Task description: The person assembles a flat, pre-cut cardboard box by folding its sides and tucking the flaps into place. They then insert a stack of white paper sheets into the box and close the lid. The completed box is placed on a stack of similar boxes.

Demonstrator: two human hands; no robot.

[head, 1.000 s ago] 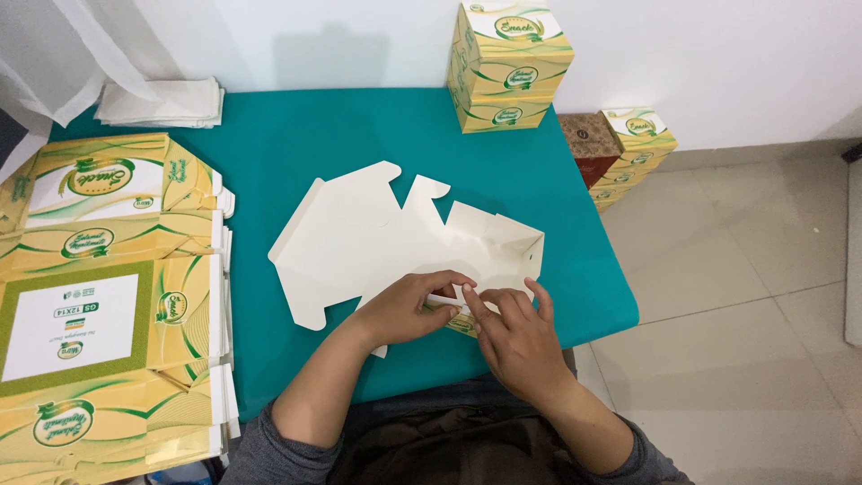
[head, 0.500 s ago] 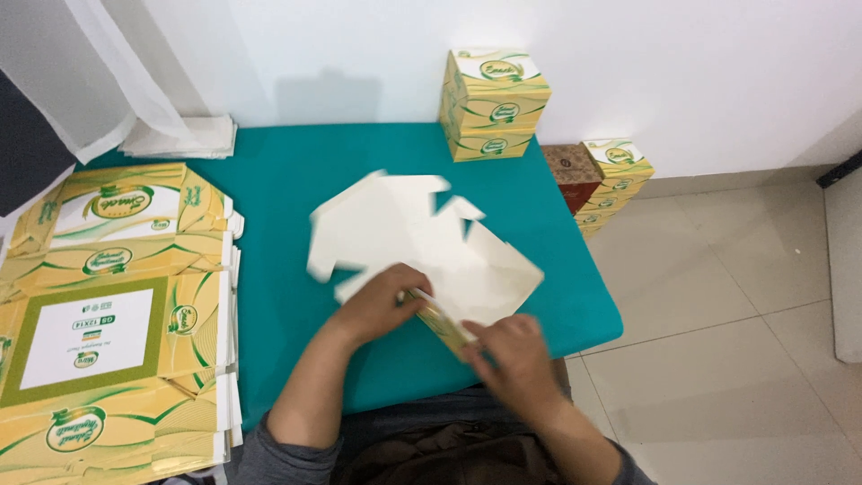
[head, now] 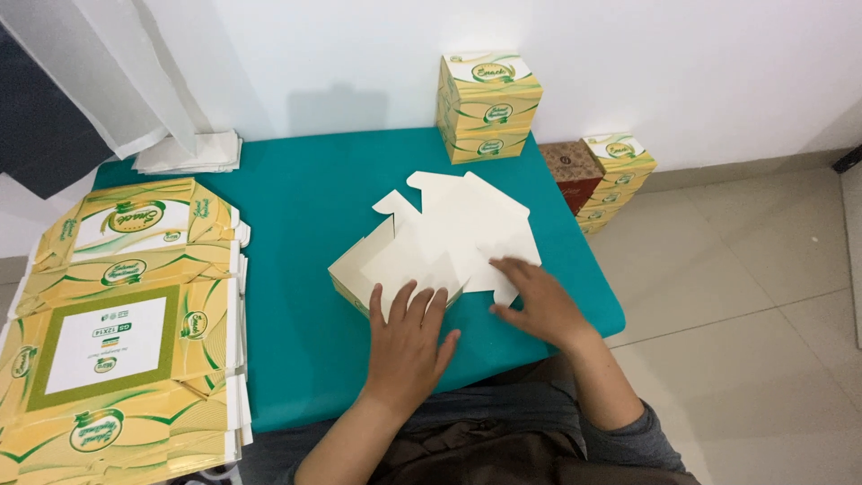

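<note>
Head view showed the left hand [head: 409, 337] spread flat, palm down, pinning the half-folded white carton blank [head: 440, 242] to the teal table [head: 296, 233] (likely to steady it) while the right hand [head: 539, 305], fingers spread, pressed a flap beside it.

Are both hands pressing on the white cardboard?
Yes, the left hand and the right hand both lie flat on the white cardboard spread out on the green table.
</note>
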